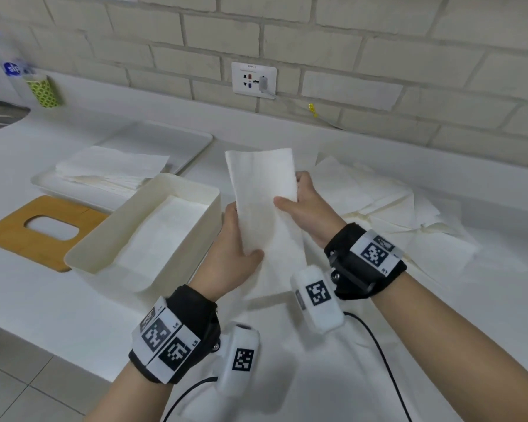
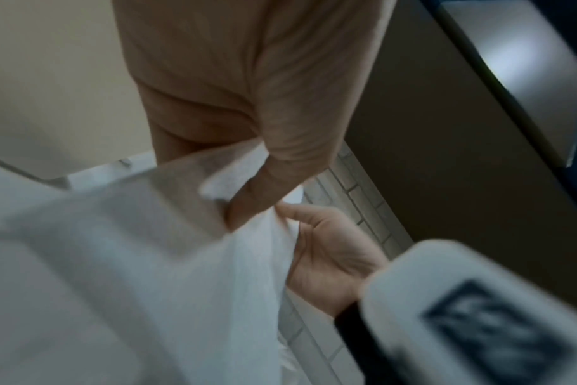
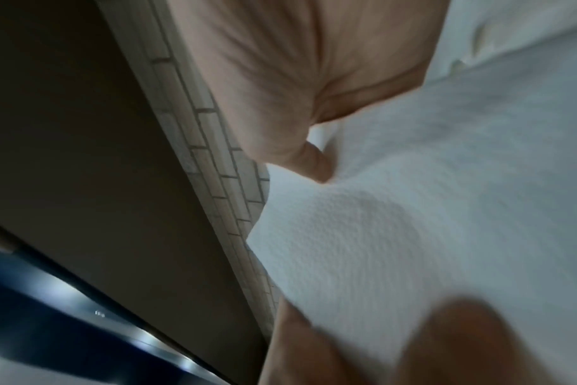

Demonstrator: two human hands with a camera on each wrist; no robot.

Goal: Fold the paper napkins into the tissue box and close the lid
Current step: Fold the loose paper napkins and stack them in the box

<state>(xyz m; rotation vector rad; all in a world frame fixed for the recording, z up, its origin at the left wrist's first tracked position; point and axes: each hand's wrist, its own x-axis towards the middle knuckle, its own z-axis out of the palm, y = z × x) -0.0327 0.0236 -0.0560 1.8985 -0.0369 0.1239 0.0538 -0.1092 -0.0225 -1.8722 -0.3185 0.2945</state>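
With the left hand and right hand both pinching the folded napkin, keep its edges aligned and lower it flat into the tissue box.

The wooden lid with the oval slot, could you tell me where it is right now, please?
In the head view the wooden lid lies flat on the counter at the left, beside the open tissue box and in front of the tray.

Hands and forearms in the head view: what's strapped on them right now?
Both forearms are bare, no sleeves. Each wrist wears a black band carrying white panels printed with black square tag markers. A white rounded camera pod, also tagged, hangs off each band, with a black cable trailing back. The left hand and right hand are ungloved.
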